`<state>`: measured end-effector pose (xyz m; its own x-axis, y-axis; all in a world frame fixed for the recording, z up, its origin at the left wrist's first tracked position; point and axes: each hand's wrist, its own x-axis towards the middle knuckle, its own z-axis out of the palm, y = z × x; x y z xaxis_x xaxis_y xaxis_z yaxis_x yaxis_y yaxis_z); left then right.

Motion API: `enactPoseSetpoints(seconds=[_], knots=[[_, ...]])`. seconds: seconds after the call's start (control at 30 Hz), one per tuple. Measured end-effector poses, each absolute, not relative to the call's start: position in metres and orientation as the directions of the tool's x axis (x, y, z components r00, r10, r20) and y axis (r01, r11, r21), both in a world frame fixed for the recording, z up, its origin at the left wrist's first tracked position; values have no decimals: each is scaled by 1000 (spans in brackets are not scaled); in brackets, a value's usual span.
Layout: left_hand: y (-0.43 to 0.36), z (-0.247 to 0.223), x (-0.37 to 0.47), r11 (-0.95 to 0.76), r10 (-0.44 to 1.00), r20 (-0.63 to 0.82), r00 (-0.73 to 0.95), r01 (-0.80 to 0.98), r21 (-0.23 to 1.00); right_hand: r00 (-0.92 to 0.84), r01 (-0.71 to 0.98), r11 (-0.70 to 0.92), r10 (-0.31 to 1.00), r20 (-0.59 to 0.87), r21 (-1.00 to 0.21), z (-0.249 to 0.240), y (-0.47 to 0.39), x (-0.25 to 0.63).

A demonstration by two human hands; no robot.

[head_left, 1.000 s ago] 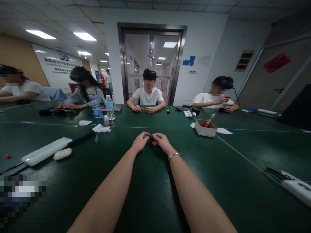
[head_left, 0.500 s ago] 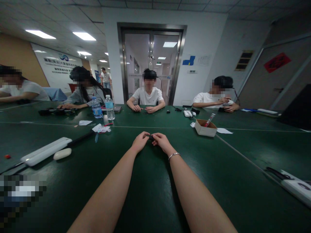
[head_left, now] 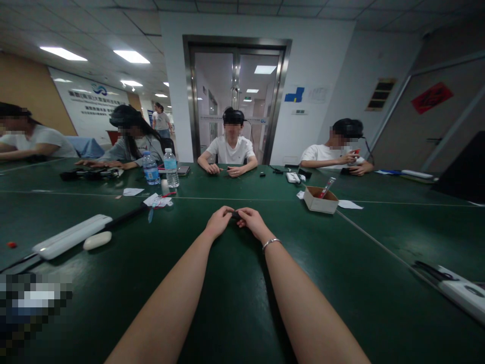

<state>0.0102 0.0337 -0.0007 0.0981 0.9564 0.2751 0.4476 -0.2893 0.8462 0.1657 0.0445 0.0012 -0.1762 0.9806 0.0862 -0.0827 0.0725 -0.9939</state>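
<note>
Both my arms reach forward over the dark green table [head_left: 235, 283]. My left hand [head_left: 220, 221] and my right hand [head_left: 251, 222] meet at a small dark object [head_left: 235, 215], too small and too covered by fingers to name. The left fingers close on its left end, and the right thumb and fingers pinch its right end. A silver bracelet [head_left: 271, 242] circles my right wrist.
A box [head_left: 321, 202] stands ahead right, beside paper. Two water bottles [head_left: 171, 169] are at the back left. On the left lie a white power strip [head_left: 74, 236] and a white oval object [head_left: 97, 240]. Another white device [head_left: 464, 293] lies right. Several people sit around the table.
My hands and the dark object have barely moved. At the right, a person's raised hand now shows something orange-red. A person walking in the background has shifted.
</note>
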Motion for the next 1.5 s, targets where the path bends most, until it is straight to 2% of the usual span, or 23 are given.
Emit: enactPoseSetpoints(seconds=[0.4,0.87,1.07,1.23,1.4,1.5], knots=[[32,1,9,-282,959,258,118,478,832,-193,-77,84,976,97,-994,-1,46,166],[34,-1,10,-329,944,304,129,420,846,-198,-63,70,977,82,-996,2,43,166],[30,4,10,-313,950,295,105,380,871,-251,-87,227,937,242,-970,7,36,167],[32,1,9,-351,936,337,103,358,866,-234,58,133,965,116,-989,11,35,163],[34,0,9,-337,940,331,83,371,865,-257,9,225,942,216,-974,11,33,165],[33,2,10,-321,946,317,72,351,880,-228,23,157,962,147,-987,10,35,164]])
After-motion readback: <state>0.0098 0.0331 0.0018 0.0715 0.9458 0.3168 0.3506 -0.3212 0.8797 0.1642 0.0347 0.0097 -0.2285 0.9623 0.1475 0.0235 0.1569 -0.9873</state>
